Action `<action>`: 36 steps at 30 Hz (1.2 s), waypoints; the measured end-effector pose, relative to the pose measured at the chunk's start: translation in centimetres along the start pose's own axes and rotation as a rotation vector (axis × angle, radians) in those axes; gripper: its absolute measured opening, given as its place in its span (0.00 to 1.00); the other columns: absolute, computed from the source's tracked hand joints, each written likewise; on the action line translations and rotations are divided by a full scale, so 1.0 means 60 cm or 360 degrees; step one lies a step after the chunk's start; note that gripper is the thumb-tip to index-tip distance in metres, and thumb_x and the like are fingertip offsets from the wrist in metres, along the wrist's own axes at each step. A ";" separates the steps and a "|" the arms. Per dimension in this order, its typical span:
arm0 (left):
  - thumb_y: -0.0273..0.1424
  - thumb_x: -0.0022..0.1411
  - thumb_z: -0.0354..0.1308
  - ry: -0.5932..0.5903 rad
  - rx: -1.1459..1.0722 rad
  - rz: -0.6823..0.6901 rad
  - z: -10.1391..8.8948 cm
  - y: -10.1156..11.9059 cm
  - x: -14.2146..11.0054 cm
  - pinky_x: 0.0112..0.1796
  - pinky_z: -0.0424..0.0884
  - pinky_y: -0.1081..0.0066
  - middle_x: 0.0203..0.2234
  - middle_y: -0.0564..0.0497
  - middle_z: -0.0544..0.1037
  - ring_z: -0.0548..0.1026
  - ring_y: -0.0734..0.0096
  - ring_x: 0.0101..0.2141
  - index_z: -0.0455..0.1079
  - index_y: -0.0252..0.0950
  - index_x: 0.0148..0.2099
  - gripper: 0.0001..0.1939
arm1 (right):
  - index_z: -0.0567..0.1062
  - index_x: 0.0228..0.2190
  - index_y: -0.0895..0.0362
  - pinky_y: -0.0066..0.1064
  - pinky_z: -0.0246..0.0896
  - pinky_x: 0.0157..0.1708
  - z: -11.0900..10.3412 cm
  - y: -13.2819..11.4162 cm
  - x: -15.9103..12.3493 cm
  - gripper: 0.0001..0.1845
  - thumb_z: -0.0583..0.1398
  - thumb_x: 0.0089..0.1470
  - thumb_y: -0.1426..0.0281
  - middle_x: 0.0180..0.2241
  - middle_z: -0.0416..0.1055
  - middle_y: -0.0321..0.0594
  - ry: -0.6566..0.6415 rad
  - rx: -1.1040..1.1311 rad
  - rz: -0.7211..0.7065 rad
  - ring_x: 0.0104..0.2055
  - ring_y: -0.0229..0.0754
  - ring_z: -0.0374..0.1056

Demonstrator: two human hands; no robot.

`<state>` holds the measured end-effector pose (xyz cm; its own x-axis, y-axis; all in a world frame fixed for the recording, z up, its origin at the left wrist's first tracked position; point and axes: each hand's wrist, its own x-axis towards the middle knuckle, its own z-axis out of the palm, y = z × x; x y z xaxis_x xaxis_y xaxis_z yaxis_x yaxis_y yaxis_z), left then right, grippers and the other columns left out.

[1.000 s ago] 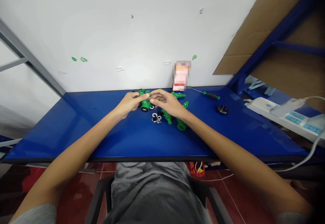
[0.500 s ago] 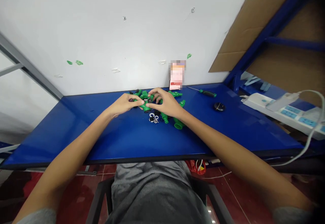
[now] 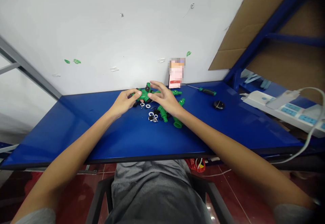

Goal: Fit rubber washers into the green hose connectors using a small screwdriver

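My left hand is closed on a green plastic hose fitting, raised over the table, with a branch pointing up and a round black part on it. To its right is my right hand, fingers stretched and apart, its thumb tip close to the fitting; I cannot tell whether it touches. Below the hands lie white ring washers and small black pieces. More green fittings lie beside and partly under my right hand, among them a ribbed one and one with a wide round mouth.
A phone with a lit, blurred screen leans on the white wall. To the right on the blue table are a green-and-black screwdriver and a round black object. A white power strip with a cable runs along the right.
The fitting has turned so a branch and the black part face up. My right fingers have lifted and spread from it. White washers below are now uncovered.
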<state>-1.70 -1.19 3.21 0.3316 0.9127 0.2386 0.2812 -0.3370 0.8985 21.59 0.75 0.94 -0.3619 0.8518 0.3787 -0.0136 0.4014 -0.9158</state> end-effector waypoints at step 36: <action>0.38 0.69 0.68 -0.0536 0.0555 0.0325 0.034 0.010 -0.022 0.35 0.71 0.70 0.40 0.48 0.87 0.80 0.69 0.34 0.83 0.38 0.45 0.10 | 0.75 0.54 0.52 0.37 0.80 0.29 -0.025 0.020 0.016 0.20 0.68 0.62 0.64 0.47 0.79 0.42 0.0188 -0.0097 0.0309 0.25 0.37 0.75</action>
<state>-0.10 -3.09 2.69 0.6659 0.7151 0.2126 0.4448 -0.6093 0.6564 22.65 2.53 0.43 -0.2407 0.9471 0.2125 0.1030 0.2426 -0.9646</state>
